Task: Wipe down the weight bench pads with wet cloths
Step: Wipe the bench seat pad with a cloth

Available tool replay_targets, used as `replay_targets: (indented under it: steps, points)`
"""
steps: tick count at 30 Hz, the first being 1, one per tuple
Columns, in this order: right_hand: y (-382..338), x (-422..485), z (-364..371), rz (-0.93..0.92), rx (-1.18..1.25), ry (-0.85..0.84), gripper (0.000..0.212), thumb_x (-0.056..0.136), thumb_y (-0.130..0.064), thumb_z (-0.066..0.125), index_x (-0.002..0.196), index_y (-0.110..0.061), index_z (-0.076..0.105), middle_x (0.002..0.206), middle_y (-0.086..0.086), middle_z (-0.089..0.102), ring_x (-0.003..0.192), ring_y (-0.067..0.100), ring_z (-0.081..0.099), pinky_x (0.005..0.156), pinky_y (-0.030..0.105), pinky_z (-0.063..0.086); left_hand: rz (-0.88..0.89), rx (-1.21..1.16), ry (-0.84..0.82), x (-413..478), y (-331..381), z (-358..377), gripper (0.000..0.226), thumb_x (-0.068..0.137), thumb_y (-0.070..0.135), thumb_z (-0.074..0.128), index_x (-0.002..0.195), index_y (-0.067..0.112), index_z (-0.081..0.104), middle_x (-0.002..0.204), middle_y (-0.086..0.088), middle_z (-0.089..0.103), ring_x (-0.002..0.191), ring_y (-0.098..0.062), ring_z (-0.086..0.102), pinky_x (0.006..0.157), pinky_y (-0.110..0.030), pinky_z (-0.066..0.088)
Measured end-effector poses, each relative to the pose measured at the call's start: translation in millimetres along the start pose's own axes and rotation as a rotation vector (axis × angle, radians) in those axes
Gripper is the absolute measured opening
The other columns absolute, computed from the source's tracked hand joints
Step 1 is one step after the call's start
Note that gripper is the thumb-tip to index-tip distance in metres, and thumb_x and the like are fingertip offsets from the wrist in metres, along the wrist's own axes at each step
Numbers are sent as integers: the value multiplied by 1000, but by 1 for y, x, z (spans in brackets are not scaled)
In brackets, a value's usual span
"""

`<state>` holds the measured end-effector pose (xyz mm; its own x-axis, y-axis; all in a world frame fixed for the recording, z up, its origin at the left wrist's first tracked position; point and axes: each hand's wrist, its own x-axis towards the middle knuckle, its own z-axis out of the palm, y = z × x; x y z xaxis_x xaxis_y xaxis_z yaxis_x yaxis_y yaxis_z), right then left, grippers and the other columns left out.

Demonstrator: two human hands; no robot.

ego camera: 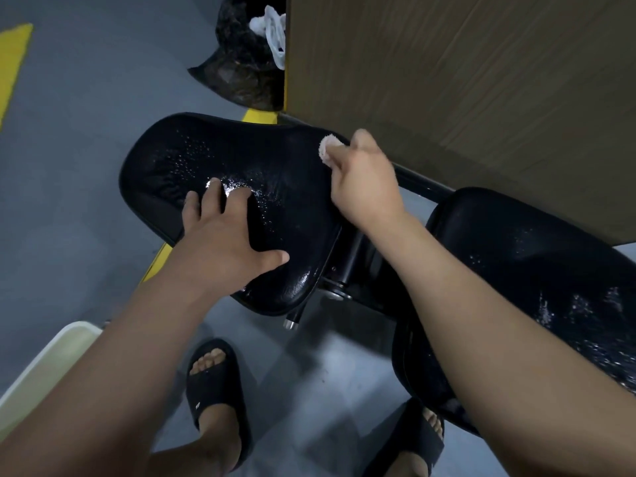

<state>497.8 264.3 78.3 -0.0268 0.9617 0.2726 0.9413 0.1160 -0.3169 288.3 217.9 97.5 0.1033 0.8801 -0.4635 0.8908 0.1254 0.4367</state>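
With the cloth (327, 148) clamped in the right grip (364, 182) at the far edge of the wet seat pad (275, 160) and the left grip (220, 232) spread flat on it, that brace could be lost to slickness.

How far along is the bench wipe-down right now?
Done: both pads are wet, with droplets on the seat pad and the back pad. In hand: right hand holds a cloth at the seat pad's far edge, left hand pressing flat. Left: beads across both pads.

I see a black left pad (241, 160) and right pad (533, 256), both water-beaded. A pale cloth (327, 149) is bunched at the left pad's far edge.
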Motion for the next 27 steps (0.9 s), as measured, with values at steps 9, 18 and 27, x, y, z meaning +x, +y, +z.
replay_targets:
  steps: [9, 18, 27]
  points:
    - [-18, -16, -12, -247, 131, -187, 29, 93, -13, 47, 106, -11, 73, 86, 12, 47, 67, 30, 51, 58, 39, 47, 25, 26, 4, 0, -8, -7, 107, 71, 55, 84, 156, 39, 22, 169, 2, 0, 155, -32, -7, 123, -45, 16]
    - [-33, -18, 12, -207, 61, -132, 26, 89, -3, 54, 110, -9, 69, 89, 10, 50, 78, 29, 49, 66, 44, 50, -36, 35, 46, 0, -21, -14, 109, 67, 56, 86, 154, 35, 24, 163, -1, 7, 148, -34, 4, 120, -40, 22]
    - [-17, 20, 7, -162, 106, -31, 27, 97, -14, 52, 109, -12, 77, 84, 11, 51, 72, 29, 53, 64, 42, 51, -28, 7, -16, -1, -24, -18, 112, 72, 52, 85, 158, 39, 14, 168, 3, -3, 153, -31, -6, 122, -46, 20]
